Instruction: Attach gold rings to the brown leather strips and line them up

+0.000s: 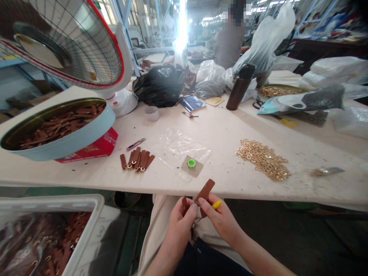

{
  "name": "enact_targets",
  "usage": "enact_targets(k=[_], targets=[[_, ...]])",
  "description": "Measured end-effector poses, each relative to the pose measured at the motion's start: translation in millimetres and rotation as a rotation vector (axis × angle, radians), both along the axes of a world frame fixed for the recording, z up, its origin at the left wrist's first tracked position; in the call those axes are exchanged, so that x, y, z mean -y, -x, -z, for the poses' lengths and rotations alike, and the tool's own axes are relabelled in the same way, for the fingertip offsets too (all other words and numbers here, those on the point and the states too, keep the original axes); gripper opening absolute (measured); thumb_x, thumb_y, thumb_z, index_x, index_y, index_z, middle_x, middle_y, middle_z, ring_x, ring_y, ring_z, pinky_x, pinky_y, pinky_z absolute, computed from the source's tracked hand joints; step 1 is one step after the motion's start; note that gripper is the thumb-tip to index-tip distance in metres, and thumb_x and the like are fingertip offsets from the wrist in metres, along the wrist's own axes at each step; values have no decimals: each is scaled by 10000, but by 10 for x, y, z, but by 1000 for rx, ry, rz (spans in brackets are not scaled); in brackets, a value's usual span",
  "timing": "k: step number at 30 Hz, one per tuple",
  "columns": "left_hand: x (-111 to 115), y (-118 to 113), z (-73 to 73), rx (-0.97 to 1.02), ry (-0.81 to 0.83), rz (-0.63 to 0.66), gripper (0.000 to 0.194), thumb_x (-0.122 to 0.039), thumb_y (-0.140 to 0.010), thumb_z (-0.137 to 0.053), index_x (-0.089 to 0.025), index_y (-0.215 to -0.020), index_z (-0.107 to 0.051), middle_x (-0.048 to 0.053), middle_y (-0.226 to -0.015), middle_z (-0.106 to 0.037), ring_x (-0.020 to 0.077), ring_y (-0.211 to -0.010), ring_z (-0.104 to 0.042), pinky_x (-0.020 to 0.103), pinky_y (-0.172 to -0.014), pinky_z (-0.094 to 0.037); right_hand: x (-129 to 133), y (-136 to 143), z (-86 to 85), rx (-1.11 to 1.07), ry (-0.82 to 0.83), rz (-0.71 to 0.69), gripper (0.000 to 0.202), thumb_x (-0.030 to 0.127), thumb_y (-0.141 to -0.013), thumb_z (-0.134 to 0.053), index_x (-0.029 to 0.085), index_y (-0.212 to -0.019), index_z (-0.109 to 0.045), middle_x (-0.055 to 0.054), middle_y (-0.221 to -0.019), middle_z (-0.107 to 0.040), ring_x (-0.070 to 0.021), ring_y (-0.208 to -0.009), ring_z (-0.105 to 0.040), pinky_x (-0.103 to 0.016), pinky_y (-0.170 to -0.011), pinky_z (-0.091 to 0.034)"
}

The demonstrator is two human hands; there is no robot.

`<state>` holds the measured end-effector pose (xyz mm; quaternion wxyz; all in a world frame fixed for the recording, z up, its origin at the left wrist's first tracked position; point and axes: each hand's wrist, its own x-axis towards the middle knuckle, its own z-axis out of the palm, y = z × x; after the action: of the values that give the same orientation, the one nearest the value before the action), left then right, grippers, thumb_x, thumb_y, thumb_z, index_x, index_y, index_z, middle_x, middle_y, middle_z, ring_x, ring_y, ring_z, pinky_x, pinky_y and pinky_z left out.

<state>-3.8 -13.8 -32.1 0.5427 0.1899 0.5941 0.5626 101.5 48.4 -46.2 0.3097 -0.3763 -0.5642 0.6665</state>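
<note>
At the table's front edge, my left hand [181, 215] and my right hand [220, 217] are close together over my lap, both closed. A brown leather tab [207, 189] sticks up from between them, its lower part hidden by fingers. My left hand pinches a brown leather end [184, 203]; whether it belongs to the same tab I cannot tell. My right hand also grips a tool with a yellow handle [216, 204], its working end mostly covered. Ahead on the table lie a bright green cap [191, 163] on a grey-brown square [197, 169], and a small pile of leather tabs [137, 159] with metal rings.
Gold-coloured metal rings [263, 159] are heaped at right. A round tin [66, 142] of leather pieces sits tilted on a red box [99, 147], below a fan [83, 50]. Thread snips [136, 143], a dark bottle [240, 88] and a white crate [96, 205] surround the work spot.
</note>
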Motion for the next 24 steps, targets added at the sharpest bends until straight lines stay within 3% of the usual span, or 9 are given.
enact_targets(k=[8,18,24], targets=[[-5,12,-39,12,2,35,263,-398,-701,-639,-178,-676,-496,-73,-549,-375,70,-471,-253,211,-463,-211,-17,-40,-55,43,-139,-1,221,337,-840,-499,169,-709,-559,23,-597,-501,-122,-552,-420,-240,-523,-340],[-39,44,-141,-124,-73,127,258,-396,-705,-618,-175,-654,-496,-41,-604,-443,110,-573,-378,227,-560,-322,-12,-91,-52,173,-289,-1,228,323,-849,-478,179,-680,-531,20,-583,-483,-132,-544,-432,-246,-517,-345],[-15,43,-254,-111,-87,142,217,-355,-718,-591,-178,-647,-486,-28,-609,-478,119,-587,-394,239,-579,-328,-30,-96,-178,2,-83,-72,237,364,-845,-494,177,-705,-533,36,-583,-460,-114,-548,-401,-227,-523,-354]])
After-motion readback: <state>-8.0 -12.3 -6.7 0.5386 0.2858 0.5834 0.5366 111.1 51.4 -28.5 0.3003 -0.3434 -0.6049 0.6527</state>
